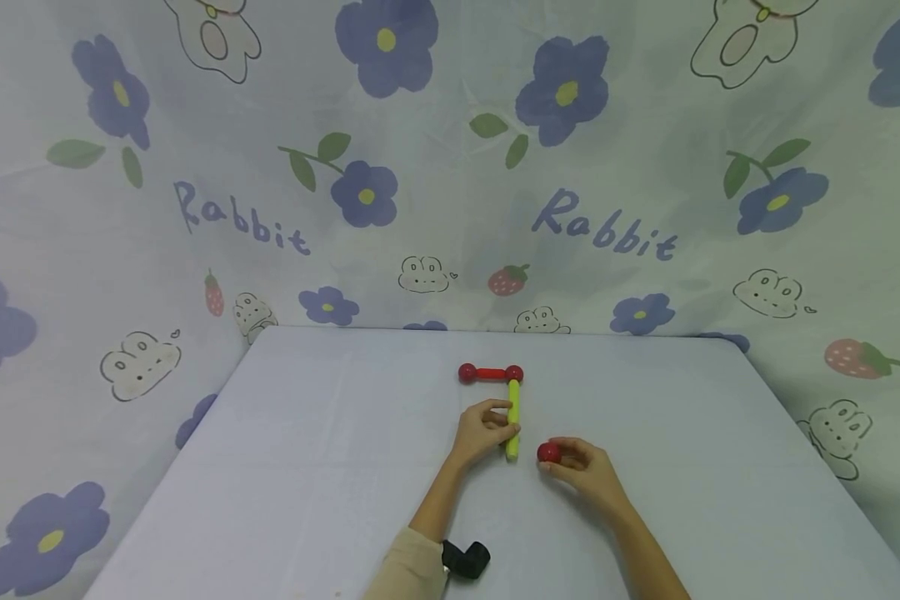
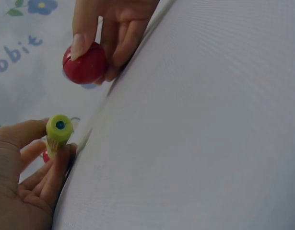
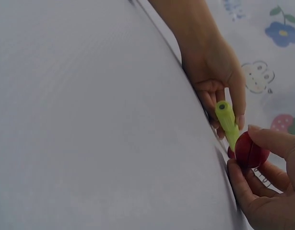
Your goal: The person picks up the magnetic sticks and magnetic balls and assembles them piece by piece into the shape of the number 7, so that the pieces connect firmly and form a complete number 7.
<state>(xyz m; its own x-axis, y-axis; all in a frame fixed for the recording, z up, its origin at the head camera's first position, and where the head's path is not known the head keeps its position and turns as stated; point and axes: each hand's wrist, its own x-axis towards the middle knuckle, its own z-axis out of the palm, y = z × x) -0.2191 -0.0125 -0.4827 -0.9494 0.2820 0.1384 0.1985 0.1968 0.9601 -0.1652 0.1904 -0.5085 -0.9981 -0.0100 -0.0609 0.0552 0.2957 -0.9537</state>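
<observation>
My left hand [image 1: 483, 431] pinches a yellow-green rod [image 1: 513, 417] between thumb and fingers. The rod's far end meets a red ball [image 1: 514, 374], from which a short red rod [image 1: 491, 374] runs left to another red ball [image 1: 467, 373]. Facing the left wrist view is the yellow-green rod's free end [image 2: 60, 125], with a dark round spot in its middle. Just right of that end, my right hand [image 1: 587, 473] holds a loose red ball [image 1: 548, 452] in its fingertips. A thin seam crosses this ball [image 3: 252, 150] in the right wrist view. Ball and rod end are apart.
Everything lies on a white table [image 1: 307, 467]. A patterned cloth [image 1: 450, 208] with flowers and rabbits hangs behind it and along both sides. A black wrist device [image 1: 467, 560] sits by the left sleeve [image 1: 408, 567].
</observation>
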